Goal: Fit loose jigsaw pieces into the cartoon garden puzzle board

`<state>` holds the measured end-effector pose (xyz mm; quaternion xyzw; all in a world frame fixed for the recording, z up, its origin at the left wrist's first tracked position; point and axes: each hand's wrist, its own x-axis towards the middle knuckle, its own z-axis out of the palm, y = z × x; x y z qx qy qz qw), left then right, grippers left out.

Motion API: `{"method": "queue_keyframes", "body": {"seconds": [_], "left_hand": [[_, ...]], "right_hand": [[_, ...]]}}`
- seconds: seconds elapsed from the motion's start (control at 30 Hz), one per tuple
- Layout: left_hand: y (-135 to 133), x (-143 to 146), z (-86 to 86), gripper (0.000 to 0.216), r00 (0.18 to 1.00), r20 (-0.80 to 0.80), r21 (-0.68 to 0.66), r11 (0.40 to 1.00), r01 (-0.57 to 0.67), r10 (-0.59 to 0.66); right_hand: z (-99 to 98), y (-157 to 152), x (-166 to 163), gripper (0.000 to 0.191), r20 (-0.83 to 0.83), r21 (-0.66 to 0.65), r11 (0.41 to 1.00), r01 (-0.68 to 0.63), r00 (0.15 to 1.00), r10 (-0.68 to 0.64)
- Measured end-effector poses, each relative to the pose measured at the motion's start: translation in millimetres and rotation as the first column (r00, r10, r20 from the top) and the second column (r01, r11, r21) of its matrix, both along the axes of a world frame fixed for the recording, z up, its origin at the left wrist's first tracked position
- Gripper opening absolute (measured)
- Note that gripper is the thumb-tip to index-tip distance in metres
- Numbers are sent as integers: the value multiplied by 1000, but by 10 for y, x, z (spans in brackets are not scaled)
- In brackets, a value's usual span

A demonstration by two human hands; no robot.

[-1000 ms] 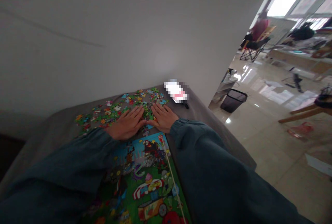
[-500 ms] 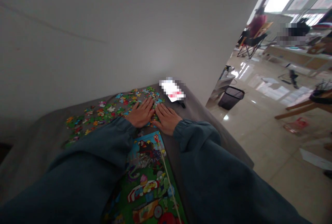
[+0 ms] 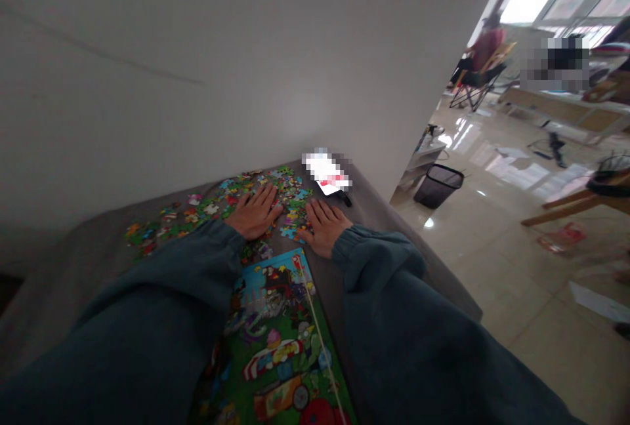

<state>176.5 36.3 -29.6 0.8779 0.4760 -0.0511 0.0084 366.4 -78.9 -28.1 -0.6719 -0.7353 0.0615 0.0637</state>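
"While the left hand and right hand lie palm-down, where are the puzzle pieces?"

"Some sit between them, and more spread out toward nine o'clock. Both hands look flat and open, pinching nothing I can see."

"Hard to pick up?"

"They look light, stiff and thin, and the knobs might bend. I'd pinch one by its sides."

"What's around?"

"Gray cloth is underneath. From the hands, a picture board is at six o'clock, a pale wall at twelve. Toward three, a bin stands on shiny floor."
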Motion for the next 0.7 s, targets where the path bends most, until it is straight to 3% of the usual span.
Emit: {"method": "queue_keyframes", "body": {"seconds": [0.23,0.43,0.57,0.7], "left_hand": [[-184,10,-7,74,1000,10,0,1000,19,-19],[-259,19,2,74,999,25,-43,999,33,-32],[-48,-68,143,72,999,42,-42,999,17,-15],[412,-197,280,74,995,46,4,996,-91,91]], "right_hand": [[-28,23,-73,72,44,111,971,-213,977,209],[-64,-7,-55,72,46,67,987,-145,989,142],[-44,-21,-37,72,45,58,994,-94,995,92],[4,-8,-90,65,35,129,976,-178,984,175]]}}
